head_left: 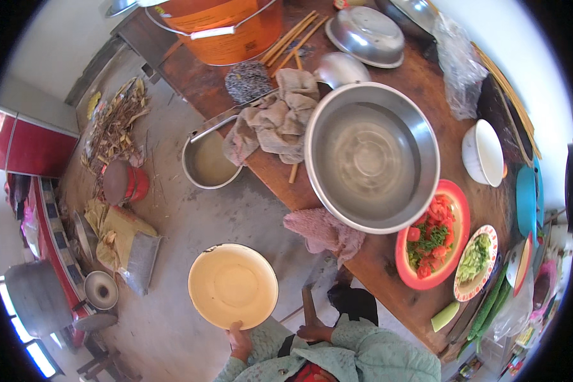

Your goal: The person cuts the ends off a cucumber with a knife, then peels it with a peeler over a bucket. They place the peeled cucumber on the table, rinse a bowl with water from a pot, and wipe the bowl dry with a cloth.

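My left hand grips the near rim of a cream enamel basin with chipped dark edging. The basin is held out over the floor, left of the table, and no contents show in it. My right hand is in front of my body with its fingers curled. It meets the lower end of a narrow wooden piece; whether it grips this is unclear. On the table, a large steel basin holds water. A pink cloth hangs over the table edge between the two basins.
Plates of chopped tomato and chopped green vegetable stand at the table's right, near cucumbers and a white bowl. A grey cloth and an orange bucket lie farther back. A pot of cloudy liquid sits left of the table.
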A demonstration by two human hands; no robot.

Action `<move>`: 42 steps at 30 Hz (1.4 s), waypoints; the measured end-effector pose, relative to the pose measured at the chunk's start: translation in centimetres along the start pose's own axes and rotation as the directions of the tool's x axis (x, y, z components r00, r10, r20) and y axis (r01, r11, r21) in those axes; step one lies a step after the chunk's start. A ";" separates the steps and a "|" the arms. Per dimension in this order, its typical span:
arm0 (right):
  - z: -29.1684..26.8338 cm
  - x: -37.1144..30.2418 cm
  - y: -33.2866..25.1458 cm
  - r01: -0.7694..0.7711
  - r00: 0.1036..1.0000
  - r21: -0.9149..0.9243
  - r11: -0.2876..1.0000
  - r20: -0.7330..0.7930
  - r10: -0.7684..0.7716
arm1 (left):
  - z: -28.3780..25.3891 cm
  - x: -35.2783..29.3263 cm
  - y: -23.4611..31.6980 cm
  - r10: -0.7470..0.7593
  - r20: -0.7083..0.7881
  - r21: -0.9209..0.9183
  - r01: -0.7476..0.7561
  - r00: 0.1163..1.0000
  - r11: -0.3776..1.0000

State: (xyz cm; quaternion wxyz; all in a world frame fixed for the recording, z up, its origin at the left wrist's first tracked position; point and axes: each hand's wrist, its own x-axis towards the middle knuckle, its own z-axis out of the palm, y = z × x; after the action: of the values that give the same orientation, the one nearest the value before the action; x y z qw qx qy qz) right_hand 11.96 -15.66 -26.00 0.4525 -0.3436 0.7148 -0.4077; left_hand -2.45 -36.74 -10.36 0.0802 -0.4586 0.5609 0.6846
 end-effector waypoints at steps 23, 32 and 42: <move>-7.4 -3.7 -2.4 -0.453 0.874 0.080 0.888 0.237 0.425 | 0.7 1.5 -3.5 0.174 0.109 -0.405 -0.116 0.979 0.907; -26.4 -5.3 -18.9 -0.237 0.500 -0.708 0.665 -0.676 -0.542 | -1.0 2.9 -3.5 0.201 0.138 -0.440 -0.122 0.970 0.890; -36.4 -6.7 -17.3 -0.907 0.343 -0.388 0.163 -0.906 -0.247 | -0.1 4.4 -4.1 0.321 0.158 -0.434 -0.226 0.934 0.872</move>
State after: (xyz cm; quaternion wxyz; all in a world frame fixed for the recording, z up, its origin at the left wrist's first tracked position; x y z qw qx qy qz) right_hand -17.31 -7.40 1.30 -0.1766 -0.0547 0.9731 0.1375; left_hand -2.32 -37.08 -16.38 -0.0529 -0.2998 0.4519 0.8385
